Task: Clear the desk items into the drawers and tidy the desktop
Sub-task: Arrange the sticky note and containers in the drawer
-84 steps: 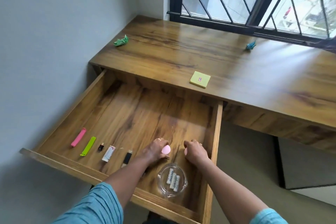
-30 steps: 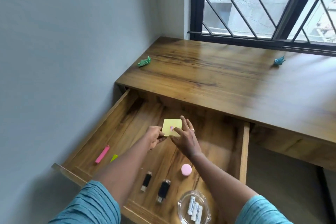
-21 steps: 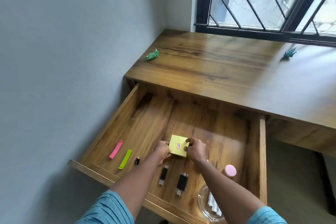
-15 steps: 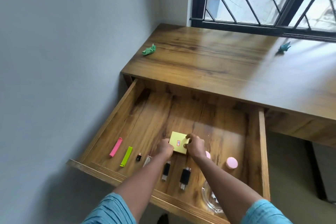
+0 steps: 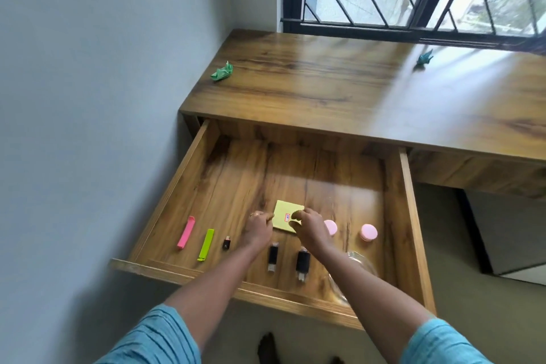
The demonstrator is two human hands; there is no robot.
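A yellow sticky note pad (image 5: 285, 214) lies flat on the floor of the open wooden drawer (image 5: 411, 216). My left hand (image 5: 259, 229) pinches the pad's left edge and my right hand (image 5: 308, 226) its right edge, both with curled fingers. On the desktop (image 5: 354, 91) sit a green folded paper figure (image 5: 221, 71) at the far left and a teal one (image 5: 425, 57) near the window.
The drawer holds a pink clip (image 5: 186, 232), a green clip (image 5: 206, 244), a small black piece (image 5: 226, 244), two black USB sticks (image 5: 273, 255) (image 5: 303, 263), two pink round lids (image 5: 331, 227) (image 5: 368, 232) and a glass bowl (image 5: 359, 260) partly behind my right arm. A wall stands at the left.
The sticky note pad came off the desktop in both hands and went down onto the drawer floor. The two pink lids now lie loose in the drawer.
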